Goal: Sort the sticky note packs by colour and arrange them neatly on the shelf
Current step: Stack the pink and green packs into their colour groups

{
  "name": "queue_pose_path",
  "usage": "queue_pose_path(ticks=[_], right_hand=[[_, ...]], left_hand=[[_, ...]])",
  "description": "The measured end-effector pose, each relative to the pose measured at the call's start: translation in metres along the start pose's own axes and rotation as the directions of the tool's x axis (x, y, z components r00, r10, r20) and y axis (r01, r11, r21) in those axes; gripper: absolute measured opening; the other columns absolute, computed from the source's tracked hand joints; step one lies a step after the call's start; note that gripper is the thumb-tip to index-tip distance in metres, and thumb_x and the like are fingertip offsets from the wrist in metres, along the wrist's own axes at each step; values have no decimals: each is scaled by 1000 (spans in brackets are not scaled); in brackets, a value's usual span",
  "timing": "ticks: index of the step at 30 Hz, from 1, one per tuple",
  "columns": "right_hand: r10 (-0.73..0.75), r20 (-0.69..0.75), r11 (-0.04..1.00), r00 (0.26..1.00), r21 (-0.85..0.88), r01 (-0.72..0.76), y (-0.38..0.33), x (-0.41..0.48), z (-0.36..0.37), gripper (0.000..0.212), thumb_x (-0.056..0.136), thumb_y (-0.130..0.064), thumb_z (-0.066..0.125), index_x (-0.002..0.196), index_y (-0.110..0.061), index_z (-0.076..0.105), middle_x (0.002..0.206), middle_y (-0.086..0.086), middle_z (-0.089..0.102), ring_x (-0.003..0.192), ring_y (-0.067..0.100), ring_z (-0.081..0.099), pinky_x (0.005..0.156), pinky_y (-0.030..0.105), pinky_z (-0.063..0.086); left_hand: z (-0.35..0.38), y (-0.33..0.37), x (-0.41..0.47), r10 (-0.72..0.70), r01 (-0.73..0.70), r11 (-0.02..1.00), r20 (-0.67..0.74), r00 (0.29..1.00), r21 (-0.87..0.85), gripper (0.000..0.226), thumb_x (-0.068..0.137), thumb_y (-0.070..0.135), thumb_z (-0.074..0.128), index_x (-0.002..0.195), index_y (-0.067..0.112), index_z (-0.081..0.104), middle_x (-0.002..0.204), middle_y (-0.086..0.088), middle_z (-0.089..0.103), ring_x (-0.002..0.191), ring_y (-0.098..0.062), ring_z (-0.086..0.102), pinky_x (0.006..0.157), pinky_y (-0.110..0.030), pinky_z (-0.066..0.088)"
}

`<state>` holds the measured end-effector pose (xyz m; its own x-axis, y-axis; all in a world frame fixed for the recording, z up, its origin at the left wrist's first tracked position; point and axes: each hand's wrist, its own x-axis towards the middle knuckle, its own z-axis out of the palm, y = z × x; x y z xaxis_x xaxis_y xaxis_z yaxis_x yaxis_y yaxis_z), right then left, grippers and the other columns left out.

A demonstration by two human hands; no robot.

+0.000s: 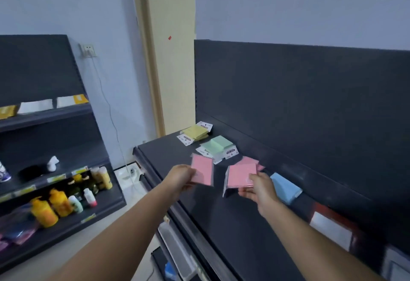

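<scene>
While my left grip (182, 177) pinches one pink pack (202, 168) and my right grip (259, 188) a second pink pack (240, 175) above the shelf (221, 225), I see the pink pile (249, 160) just beyond the right grip, the nearer one.

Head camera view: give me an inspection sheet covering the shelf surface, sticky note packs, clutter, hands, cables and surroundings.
Surface: dark shelf, bare toward the front.
Job's things: along the back, yellow packs at the far end, then green packs, loose pink packs and a blue pack.
Clutter: red-edged white object at the right, unclear what it is.
Hands: left hand holds a pink pack; right hand holds a second pink pack.
Cables: white cable hangs from a wall socket.
Surroundings: side shelving with yellow bottles.
</scene>
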<state>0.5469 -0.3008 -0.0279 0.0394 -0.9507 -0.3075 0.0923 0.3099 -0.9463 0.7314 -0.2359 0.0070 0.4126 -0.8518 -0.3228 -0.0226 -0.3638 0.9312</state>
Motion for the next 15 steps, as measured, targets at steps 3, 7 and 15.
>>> queue_pose_path(ticks=[3,7,15], right_hand=[[-41,-87,998,995,51,46,-7,27,4,31,96,-3,36,127,-6,43,92,17,59,60,23,55,47,26,53],[-39,-141,994,989,95,53,-8,50,12,26,98,-4,37,123,-4,45,93,18,60,65,23,57,53,25,55],[76,-325,996,943,-19,-87,-6,91,15,20,92,-1,49,112,-1,48,92,18,62,59,23,62,47,27,54]], left_hand=[[21,13,33,-18,21,998,67,998,-53,25,92,1,44,72,11,53,67,-7,53,57,-18,47,47,-22,33],[45,27,73,-50,77,988,198,979,-132,22,94,2,42,76,10,51,67,-7,52,56,-16,47,48,-21,38],[97,38,145,-56,53,998,450,891,21,12,90,-1,52,81,7,54,73,-7,55,56,-14,51,42,-16,48]])
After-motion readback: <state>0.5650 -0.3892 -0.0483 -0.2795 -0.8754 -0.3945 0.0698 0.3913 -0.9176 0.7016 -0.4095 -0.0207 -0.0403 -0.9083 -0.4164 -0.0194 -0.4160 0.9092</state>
